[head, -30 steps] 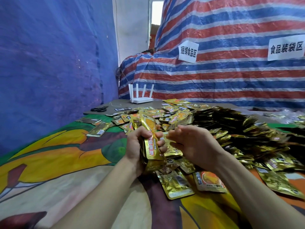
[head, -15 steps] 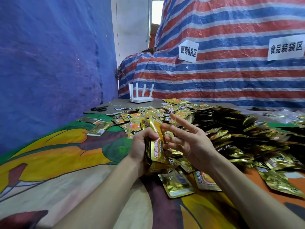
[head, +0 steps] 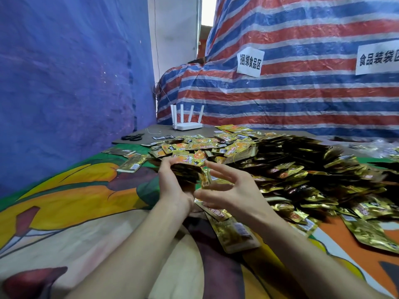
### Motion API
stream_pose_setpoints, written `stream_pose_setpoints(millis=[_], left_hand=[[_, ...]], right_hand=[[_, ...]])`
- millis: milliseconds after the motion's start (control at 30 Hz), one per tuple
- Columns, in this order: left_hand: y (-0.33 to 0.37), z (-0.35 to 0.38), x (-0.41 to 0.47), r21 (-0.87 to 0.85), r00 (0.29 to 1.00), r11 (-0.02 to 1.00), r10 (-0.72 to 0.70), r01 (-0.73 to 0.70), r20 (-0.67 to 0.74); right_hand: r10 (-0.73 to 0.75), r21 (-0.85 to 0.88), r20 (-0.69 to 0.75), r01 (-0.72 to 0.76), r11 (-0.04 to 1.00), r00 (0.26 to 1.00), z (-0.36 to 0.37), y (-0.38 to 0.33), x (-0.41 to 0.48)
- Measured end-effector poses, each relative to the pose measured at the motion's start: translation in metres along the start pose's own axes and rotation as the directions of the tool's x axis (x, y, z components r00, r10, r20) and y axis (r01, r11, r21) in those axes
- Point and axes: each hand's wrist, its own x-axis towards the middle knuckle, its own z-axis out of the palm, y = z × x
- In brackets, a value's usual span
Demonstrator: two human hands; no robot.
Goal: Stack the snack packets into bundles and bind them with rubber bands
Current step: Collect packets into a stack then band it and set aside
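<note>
My left hand [head: 172, 186] grips a stack of gold snack packets [head: 186, 172], tipped so its edges face me. Just to its right my right hand [head: 228, 190] hovers with fingers and thumb spread and nothing visibly held; I cannot make out a rubber band on it. Behind and to the right of both hands spreads a big heap of loose gold packets [head: 291, 167]. Several single packets [head: 235, 234] lie on the cloth under my right wrist.
A colourful printed cloth [head: 71, 203] covers the near surface. At the back stand a white router [head: 187, 123] and black scissors [head: 132, 137] on a grey board. A blue sheet hangs at left, a striped tarp [head: 302, 83] at right.
My left hand has tipped the stack from upright to nearly flat and moved it slightly away. My right hand let go of the stack, opened and spread its fingers.
</note>
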Motion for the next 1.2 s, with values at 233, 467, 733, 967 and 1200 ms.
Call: stream_pose_setpoints(millis=[233, 467, 733, 967, 1200], left_hand=[[-0.005, 0.004, -0.003, 0.079, 0.972, 0.996, -0.060, 0.043, 0.228], [-0.004, 0.004, -0.004, 0.024, 0.968, 0.999, -0.046, 0.041, 0.248], [-0.019, 0.006, -0.008, 0.232, 0.911, 0.972, -0.130, 0.039, 0.392], [-0.016, 0.007, -0.016, 0.247, 0.863, 0.968, -0.159, 0.042, 0.479], [-0.015, 0.008, -0.016, 0.235, 0.898, 0.971, -0.145, 0.048, 0.415]], right_hand=[[-0.097, -0.104, -0.110, 0.086, 0.991, 0.989, 0.001, 0.001, 0.000], [-0.171, 0.006, -0.111, 0.173, 0.985, 0.979, 0.000, -0.002, -0.001], [-0.179, -0.099, -0.137, 0.167, 0.981, 0.974, 0.002, 0.003, 0.000], [-0.125, -0.089, -0.045, 0.121, 0.989, 0.991, 0.002, 0.005, 0.001], [-0.062, -0.035, -0.120, 0.058, 0.998, 0.991, 0.000, 0.010, 0.006]])
